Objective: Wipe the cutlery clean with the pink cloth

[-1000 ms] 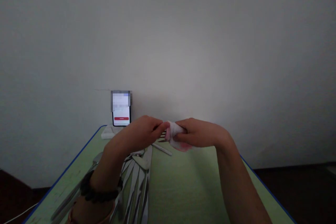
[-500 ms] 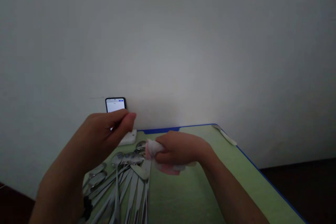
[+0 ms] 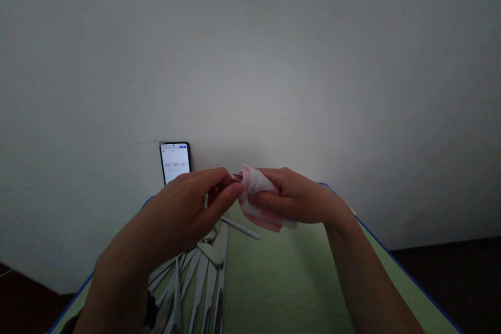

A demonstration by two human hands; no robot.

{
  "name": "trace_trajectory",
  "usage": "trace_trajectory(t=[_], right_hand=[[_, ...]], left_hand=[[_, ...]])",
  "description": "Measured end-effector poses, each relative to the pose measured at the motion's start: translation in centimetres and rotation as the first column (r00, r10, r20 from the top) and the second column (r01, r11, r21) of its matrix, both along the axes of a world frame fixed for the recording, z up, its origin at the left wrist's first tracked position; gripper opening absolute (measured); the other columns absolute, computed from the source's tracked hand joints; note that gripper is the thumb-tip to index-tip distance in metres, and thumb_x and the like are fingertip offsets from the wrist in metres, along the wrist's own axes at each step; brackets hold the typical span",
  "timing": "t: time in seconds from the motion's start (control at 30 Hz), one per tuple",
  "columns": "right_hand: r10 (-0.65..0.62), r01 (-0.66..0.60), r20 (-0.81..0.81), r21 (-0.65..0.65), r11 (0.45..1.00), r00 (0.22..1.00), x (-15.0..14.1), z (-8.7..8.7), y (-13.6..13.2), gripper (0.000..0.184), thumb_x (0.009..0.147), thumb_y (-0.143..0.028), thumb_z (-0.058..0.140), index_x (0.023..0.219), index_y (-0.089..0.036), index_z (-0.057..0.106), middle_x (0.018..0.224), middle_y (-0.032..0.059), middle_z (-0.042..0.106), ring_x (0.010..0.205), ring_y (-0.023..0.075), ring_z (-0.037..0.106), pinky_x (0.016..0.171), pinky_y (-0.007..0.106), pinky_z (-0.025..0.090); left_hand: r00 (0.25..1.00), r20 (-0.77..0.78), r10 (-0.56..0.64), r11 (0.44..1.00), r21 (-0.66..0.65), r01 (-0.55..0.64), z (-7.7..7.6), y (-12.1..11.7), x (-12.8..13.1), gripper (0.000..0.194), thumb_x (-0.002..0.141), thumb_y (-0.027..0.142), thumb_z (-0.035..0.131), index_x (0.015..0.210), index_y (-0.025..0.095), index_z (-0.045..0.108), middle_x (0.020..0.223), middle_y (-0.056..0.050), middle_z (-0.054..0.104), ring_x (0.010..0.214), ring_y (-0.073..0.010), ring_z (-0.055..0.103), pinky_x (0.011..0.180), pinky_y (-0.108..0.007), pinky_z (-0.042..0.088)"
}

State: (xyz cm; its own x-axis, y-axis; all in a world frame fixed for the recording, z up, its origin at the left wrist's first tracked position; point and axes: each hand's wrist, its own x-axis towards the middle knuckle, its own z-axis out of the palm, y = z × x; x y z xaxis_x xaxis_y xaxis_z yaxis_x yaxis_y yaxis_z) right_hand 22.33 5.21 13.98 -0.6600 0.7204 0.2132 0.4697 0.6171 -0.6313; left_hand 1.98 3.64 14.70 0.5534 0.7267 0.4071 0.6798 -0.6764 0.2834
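My right hand point(image 3: 293, 199) is closed around a bunched white and pink cloth point(image 3: 256, 199), held a little above the green table point(image 3: 282, 282). My left hand point(image 3: 195, 209) is pinched on a thin piece of cutlery whose end goes into the cloth; most of it is hidden by my fingers. Both hands meet in the middle of the view, above the table's far half.
Several metal spoons and knives point(image 3: 203, 266) lie fanned out on the table's left half. One loose utensil point(image 3: 240, 228) lies beyond them. A phone point(image 3: 176, 162) showing a timer leans against the white wall at the table's back left. The table has a blue edge.
My left hand, which was raised near the phone half a second ago, has come back to the cloth with a utensil pinched in it. My right hand lifted the cloth slightly.
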Motion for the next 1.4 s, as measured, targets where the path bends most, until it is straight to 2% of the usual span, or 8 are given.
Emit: trace_trajectory(t=[0.1,0.3,0.43,0.57,0.7,1.0,1.23,1.4], right_hand=[[0.024,-0.027,-0.07,-0.051,0.998,0.997,-0.4,-0.2,0.0,0.026,0.085,-0.038,0.047,0.092,-0.014,0.055,0.07,-0.0015,0.052,0.06,0.009,0.043,0.056,0.02,0.035],[0.077,-0.084,-0.054,-0.152,0.985,0.996,-0.2,0.2,-0.3,0.029,0.084,-0.04,0.051,0.098,-0.015,0.056,0.074,-0.0011,0.056,0.061,0.0084,0.045,0.056,0.019,0.036],[0.0,0.008,0.073,-0.106,0.994,0.997,-0.1,1.0,-1.0,0.022,0.08,-0.032,0.054,0.094,-0.016,0.057,0.071,-0.0017,0.056,0.058,0.0082,0.044,0.052,0.019,0.033],[-0.116,0.114,0.134,0.025,0.993,0.984,-1.1,1.2,-1.7,0.012,0.076,-0.025,0.052,0.084,-0.016,0.056,0.067,-0.0019,0.055,0.054,0.0074,0.041,0.051,0.02,0.028],[-0.146,0.13,0.14,0.118,0.985,0.979,-2.2,0.8,-1.8,0.013,0.078,-0.027,0.049,0.083,-0.017,0.056,0.065,-0.0012,0.055,0.054,0.0082,0.04,0.051,0.022,0.026],[-0.149,0.129,0.081,0.21,0.969,0.985,-2.0,-0.8,0.1,0.019,0.081,-0.029,0.051,0.095,-0.017,0.054,0.081,0.0027,0.061,0.063,0.0109,0.047,0.06,0.023,0.031],[-0.183,0.175,0.036,0.156,0.972,0.983,-0.5,-0.2,0.1,0.022,0.077,-0.028,0.056,0.096,-0.016,0.057,0.078,0.0009,0.059,0.061,0.0096,0.045,0.055,0.021,0.031],[-0.084,0.077,-0.048,-0.134,0.988,0.995,0.2,0.3,-0.5,0.02,0.077,-0.025,0.053,0.094,-0.015,0.057,0.073,-0.0008,0.057,0.055,0.0082,0.047,0.049,0.019,0.036]], left_hand=[[0.999,0.027,-0.018,0.99,0.139,0.014,0.1,-0.1,-0.1,0.035,0.092,0.031,0.038,0.061,0.018,0.048,0.051,0.006,0.043,0.046,-0.0077,0.041,0.047,-0.02,0.029],[0.982,0.153,0.108,0.913,0.375,-0.159,-0.3,0.4,-0.8,0.036,0.088,0.028,0.043,0.054,0.016,0.05,0.044,0.007,0.038,0.039,-0.0062,0.034,0.045,-0.02,0.028],[0.981,0.153,0.115,0.941,0.301,-0.158,-0.5,0.2,-0.5,0.037,0.087,0.03,0.043,0.053,0.017,0.049,0.043,0.007,0.038,0.039,-0.0065,0.034,0.043,-0.02,0.026],[0.993,0.079,0.093,0.99,0.103,-0.1,-0.4,-0.2,0.1,0.04,0.088,0.034,0.04,0.054,0.017,0.052,0.042,0.006,0.043,0.038,-0.0072,0.039,0.042,-0.021,0.026],[0.993,0.021,0.119,0.989,-0.089,-0.117,-0.3,0.0,0.7,0.046,0.09,0.039,0.033,0.052,0.018,0.049,0.045,0.005,0.048,0.042,-0.0093,0.044,0.046,-0.022,0.028],[0.948,0.125,0.292,0.956,-0.072,-0.285,-0.3,0.9,0.7,0.048,0.088,0.045,0.033,0.055,0.019,0.056,0.048,0.001,0.054,0.047,-0.0136,0.05,0.049,-0.024,0.032],[0.851,0.327,0.41,0.911,-0.193,-0.365,-0.7,1.5,-1.3,0.05,0.086,0.049,0.039,0.049,0.019,0.053,0.04,0.003,0.046,0.038,-0.011,0.042,0.039,-0.023,0.029],[0.871,0.427,0.242,0.967,-0.031,-0.254,-0.6,0.9,-1.2,0.03,0.087,0.034,0.041,0.062,0.02,0.051,0.05,0.005,0.045,0.045,-0.0109,0.042,0.043,-0.023,0.032]])
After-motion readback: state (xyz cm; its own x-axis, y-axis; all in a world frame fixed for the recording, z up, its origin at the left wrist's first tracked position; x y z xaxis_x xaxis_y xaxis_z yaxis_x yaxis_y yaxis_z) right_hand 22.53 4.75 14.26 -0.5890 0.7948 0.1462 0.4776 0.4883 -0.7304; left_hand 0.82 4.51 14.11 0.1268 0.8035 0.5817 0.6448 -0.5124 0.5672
